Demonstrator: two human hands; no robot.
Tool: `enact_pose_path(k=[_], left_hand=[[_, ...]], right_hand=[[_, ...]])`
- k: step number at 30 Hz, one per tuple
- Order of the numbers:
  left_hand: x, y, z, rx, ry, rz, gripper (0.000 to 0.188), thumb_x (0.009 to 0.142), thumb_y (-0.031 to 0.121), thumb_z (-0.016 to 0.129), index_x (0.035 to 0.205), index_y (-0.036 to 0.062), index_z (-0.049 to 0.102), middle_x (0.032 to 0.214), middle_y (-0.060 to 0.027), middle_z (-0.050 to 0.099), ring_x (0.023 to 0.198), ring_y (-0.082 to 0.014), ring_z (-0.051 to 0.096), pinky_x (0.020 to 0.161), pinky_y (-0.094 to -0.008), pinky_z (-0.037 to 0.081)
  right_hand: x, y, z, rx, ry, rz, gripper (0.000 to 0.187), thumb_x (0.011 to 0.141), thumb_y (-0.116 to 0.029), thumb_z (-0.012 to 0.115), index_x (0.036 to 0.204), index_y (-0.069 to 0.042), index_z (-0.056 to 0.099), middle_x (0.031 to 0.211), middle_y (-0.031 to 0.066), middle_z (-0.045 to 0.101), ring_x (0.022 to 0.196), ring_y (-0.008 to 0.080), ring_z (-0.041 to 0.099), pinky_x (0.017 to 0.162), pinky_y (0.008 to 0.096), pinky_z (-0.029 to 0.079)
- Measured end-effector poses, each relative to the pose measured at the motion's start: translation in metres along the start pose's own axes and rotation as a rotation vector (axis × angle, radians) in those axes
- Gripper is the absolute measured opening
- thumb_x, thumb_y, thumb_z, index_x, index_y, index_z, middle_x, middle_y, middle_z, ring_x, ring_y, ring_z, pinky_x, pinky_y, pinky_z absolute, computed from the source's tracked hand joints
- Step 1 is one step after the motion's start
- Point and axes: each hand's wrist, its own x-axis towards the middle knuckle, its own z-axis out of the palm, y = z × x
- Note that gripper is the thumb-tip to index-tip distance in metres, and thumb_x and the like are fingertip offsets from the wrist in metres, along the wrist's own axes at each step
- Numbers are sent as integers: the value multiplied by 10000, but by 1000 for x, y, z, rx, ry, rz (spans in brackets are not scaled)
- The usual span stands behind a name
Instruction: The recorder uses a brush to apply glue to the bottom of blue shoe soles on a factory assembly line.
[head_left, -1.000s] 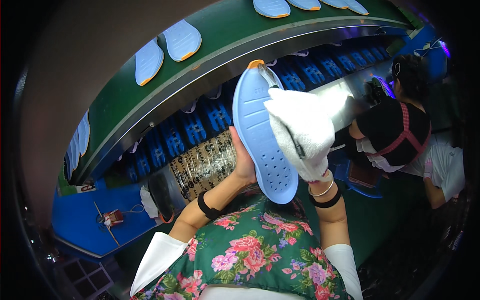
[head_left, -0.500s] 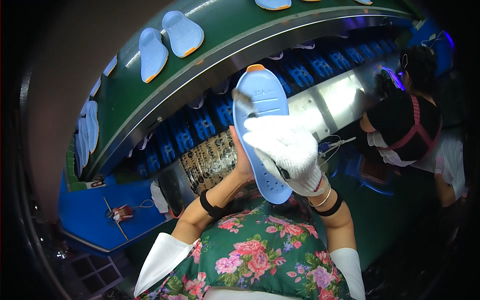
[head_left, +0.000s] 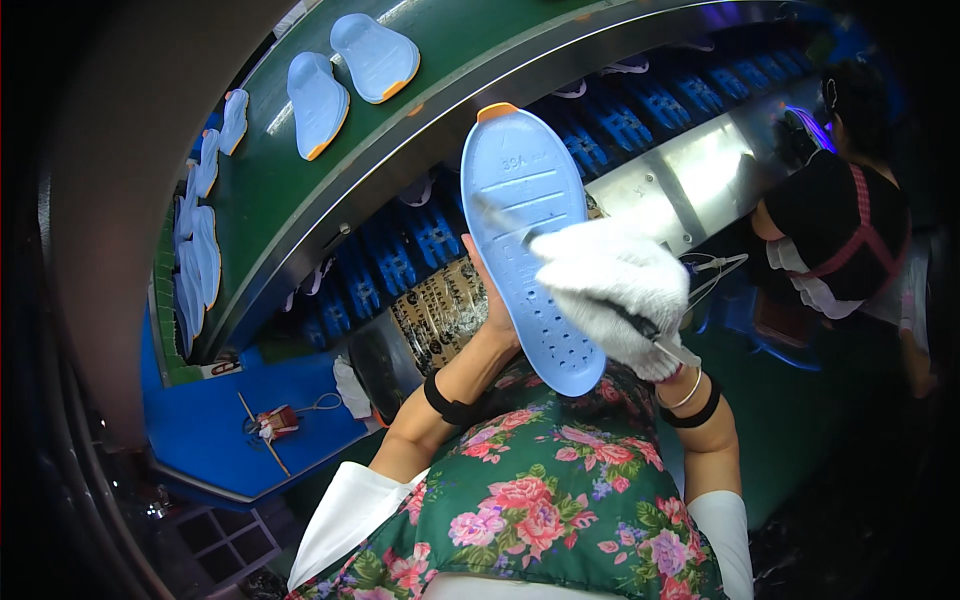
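Observation:
A light blue shoe sole [head_left: 520, 190] with an orange tip stands tilted before me, its inner face with ridges and small holes toward me. My bare left hand [head_left: 495, 305] is closed round its left edge from behind, most fingers hidden by the sole. In a white knitted glove, my right hand [head_left: 615, 290] is closed on a thin brush [head_left: 497, 216]. Motion blurs the brush's bristle end, which is over the left middle of the sole; whether it touches cannot be made out. A dark part of the handle shows against the glove.
Beyond the sole runs a green conveyor belt [head_left: 262, 190] with several blue soles [head_left: 318, 105]. Below its metal edge is a row of blue racks [head_left: 437, 235]. A blue table [head_left: 200, 410] at left bears a small reddish object [head_left: 278, 424]. A co-worker [head_left: 845, 220] sits at right.
The right hand and brush have moved down along the sole, away from its orange tip. The sole has tilted slightly, and the whole view has shifted a little.

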Motion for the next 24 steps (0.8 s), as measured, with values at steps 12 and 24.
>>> enact_pose_path(k=[12,24], left_hand=[[9,26,-9,89,153,-13,1162,815,963,235,1475,22,404,1283,-197,619,1101,-313,666,961,-437,565],[21,46,-1,84,40,-57,1299,601,1083,338,1239,-33,528,903,-180,622,733,-264,623,621,-383,554]], right_hand=[[-2,10,4,-34,-80,-7,239,743,-35,770,981,-52,763,1033,132,758,968,308,733,837,391,585],[-22,13,29,-126,-180,-122,307,719,-45,782,1024,-76,764,1078,105,756,993,286,728,842,395,588]])
